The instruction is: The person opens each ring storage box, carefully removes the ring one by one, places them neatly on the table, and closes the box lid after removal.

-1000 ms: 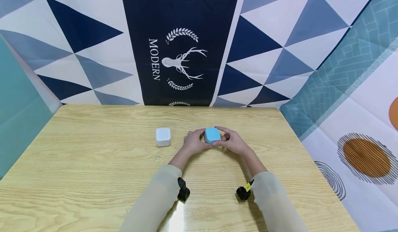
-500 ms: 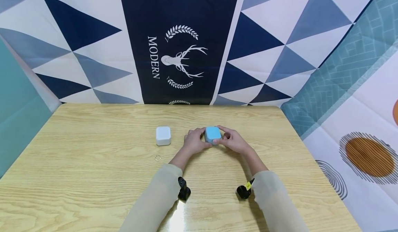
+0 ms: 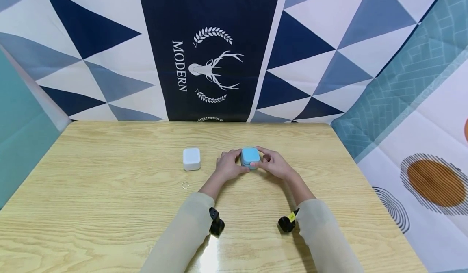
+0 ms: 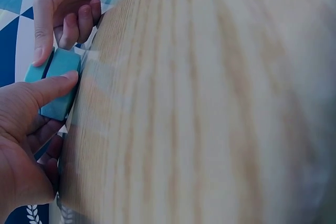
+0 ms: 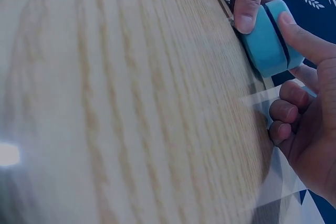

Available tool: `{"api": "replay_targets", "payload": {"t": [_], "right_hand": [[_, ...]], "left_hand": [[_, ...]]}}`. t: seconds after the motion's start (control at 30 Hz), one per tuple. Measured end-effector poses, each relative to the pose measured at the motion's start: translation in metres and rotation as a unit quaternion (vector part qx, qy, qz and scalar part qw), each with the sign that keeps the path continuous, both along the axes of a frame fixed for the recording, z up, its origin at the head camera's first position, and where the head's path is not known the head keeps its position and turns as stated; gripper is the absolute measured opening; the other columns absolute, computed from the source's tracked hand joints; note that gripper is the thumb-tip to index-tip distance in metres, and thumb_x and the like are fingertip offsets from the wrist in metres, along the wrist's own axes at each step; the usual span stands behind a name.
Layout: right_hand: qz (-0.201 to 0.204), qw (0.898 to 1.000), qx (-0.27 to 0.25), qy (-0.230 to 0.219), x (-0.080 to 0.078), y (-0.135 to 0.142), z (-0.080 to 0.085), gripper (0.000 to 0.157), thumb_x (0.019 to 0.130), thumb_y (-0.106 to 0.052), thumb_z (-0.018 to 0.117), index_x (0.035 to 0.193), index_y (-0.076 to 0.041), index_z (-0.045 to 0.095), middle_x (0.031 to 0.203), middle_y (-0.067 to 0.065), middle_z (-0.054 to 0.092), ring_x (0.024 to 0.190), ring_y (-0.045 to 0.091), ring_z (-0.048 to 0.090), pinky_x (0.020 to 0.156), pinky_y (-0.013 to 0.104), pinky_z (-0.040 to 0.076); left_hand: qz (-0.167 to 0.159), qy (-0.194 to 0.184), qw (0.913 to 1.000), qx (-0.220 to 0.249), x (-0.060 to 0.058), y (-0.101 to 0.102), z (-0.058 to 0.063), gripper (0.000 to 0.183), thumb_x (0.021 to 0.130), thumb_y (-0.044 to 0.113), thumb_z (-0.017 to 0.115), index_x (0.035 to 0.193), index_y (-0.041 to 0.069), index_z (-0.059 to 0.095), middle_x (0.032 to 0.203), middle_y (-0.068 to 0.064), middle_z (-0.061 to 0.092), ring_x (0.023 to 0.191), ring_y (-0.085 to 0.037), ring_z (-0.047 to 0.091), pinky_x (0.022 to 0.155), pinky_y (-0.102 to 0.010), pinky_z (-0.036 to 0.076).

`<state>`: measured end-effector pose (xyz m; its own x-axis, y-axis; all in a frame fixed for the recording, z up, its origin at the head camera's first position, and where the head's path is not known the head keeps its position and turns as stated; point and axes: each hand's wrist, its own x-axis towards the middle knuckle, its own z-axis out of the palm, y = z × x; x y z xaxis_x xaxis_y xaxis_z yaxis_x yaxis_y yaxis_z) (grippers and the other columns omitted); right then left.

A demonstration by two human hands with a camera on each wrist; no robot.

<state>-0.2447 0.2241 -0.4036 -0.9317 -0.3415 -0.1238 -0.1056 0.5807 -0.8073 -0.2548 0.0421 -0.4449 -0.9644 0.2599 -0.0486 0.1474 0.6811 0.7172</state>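
A small light-blue box (image 3: 250, 155) with rounded corners stands on the table between both hands. My left hand (image 3: 228, 166) grips its lower part from the left, the thumb (image 4: 63, 77) along the near side. My right hand (image 3: 274, 165) pinches the lid from the right, thumb (image 5: 290, 22) in front and index finger behind. A dark gap parts the lid from the base (image 5: 265, 48) in both wrist views. Inside the box nothing can be seen. Left of the hands sits a white box (image 3: 191, 159) of similar shape, with a thin ring (image 3: 185, 185) lying in front of it.
The wooden table (image 3: 109, 200) reaches back to a patterned cloth wall (image 3: 212, 61). Cloth also hangs along the left and right sides. Small black cameras (image 3: 216, 223) are worn at both wrists.
The right thumb has shifted up from the box's lower front edge to the lid. A seam between lid and base now shows in the head view. The left hand keeps its hold.
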Motion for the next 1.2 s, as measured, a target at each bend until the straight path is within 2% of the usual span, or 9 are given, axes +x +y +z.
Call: {"api": "replay_targets", "payload": {"t": [0.2,0.43,0.5,1.2], "right_hand": [[-0.001,1.000,-0.002,-0.003,-0.004,0.002,-0.003,0.069,0.088,-0.019,0.065,0.143,0.005,0.031,0.062,-0.002,0.039,0.052,0.008,0.033,0.051,0.021,0.029],[-0.013,1.000,-0.015,0.004,-0.018,0.012,-0.029,0.071,0.086,-0.025,0.068,0.144,-0.003,0.034,0.060,-0.004,0.039,0.052,0.009,0.033,0.050,0.021,0.028],[-0.015,1.000,-0.012,0.010,-0.019,0.012,-0.031,0.071,0.086,-0.027,0.068,0.144,-0.004,0.035,0.059,-0.005,0.038,0.051,0.009,0.032,0.050,0.021,0.028],[-0.028,0.999,-0.028,0.003,-0.019,0.012,-0.035,0.072,0.085,-0.033,0.068,0.144,-0.007,0.036,0.054,-0.004,0.035,0.047,0.010,0.029,0.048,0.022,0.027]], "left_hand": [[-0.001,0.000,1.0000,0.001,0.000,0.000,0.001,0.075,0.078,0.035,0.075,0.141,0.011,0.043,0.139,-0.006,0.050,0.118,-0.027,0.043,0.097,-0.044,0.032],[-0.003,0.007,1.0000,0.000,0.000,0.001,-0.001,0.074,0.078,0.035,0.075,0.141,0.012,0.043,0.138,-0.006,0.050,0.117,-0.028,0.043,0.098,-0.044,0.031],[-0.002,0.008,1.0000,0.000,0.000,0.001,-0.001,0.074,0.078,0.035,0.075,0.141,0.012,0.043,0.138,-0.006,0.050,0.118,-0.028,0.043,0.099,-0.045,0.031],[0.004,0.008,1.0000,0.004,0.001,0.001,-0.001,0.072,0.079,0.033,0.075,0.141,0.013,0.043,0.138,-0.006,0.051,0.118,-0.029,0.043,0.099,-0.045,0.030]]}}
